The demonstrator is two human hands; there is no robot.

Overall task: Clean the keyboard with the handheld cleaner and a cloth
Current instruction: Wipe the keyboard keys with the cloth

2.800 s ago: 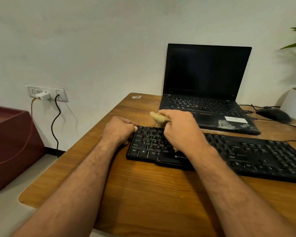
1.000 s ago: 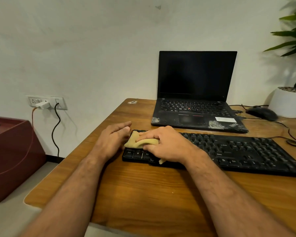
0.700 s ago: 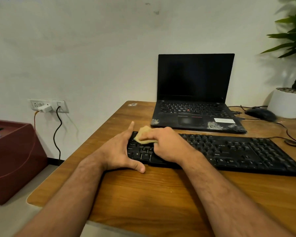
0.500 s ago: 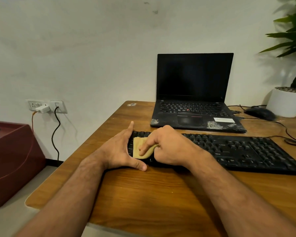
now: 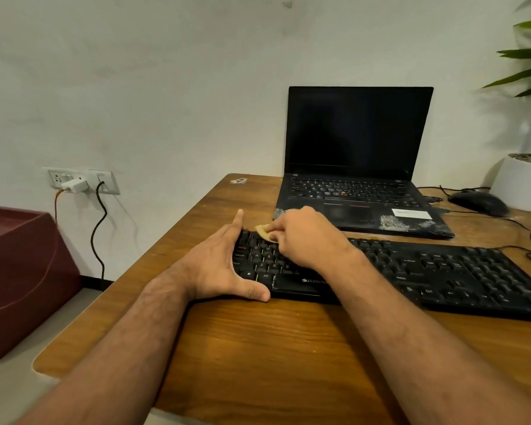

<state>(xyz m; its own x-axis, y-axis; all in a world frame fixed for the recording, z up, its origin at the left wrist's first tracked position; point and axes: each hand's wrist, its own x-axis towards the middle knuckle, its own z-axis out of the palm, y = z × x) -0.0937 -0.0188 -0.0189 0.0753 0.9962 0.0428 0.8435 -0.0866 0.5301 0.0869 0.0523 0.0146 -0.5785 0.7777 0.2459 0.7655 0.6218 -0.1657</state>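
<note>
black keyboard (image 5: 442, 271) lies flat on wooden desk (image 5: 273, 348), just in front of open laptop (image 5: 359, 167); left hand (image 5: 224, 265) braces kbd's left end, fingers straight, thumb along front edge; right hand (image 5: 307, 237) has fingers curled round tan cloth (image 5: 265, 233), pressing it on top-left keys; mouse (image 5: 478, 202) and white plant pot (image 5: 521, 182) at far right; handheld cleaner not in view.

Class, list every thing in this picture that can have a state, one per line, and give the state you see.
Laptop: lid open, screen dark.
Keyboard: flat on the desk, its left end braced.
Cloth: bunched, pressed on the top-left keys.
Left hand: fingers straight, against the keyboard's left end.
Right hand: curled round the cloth.
White charger: plugged into the wall socket.
Black cable: plugged in, hanging down.
</note>
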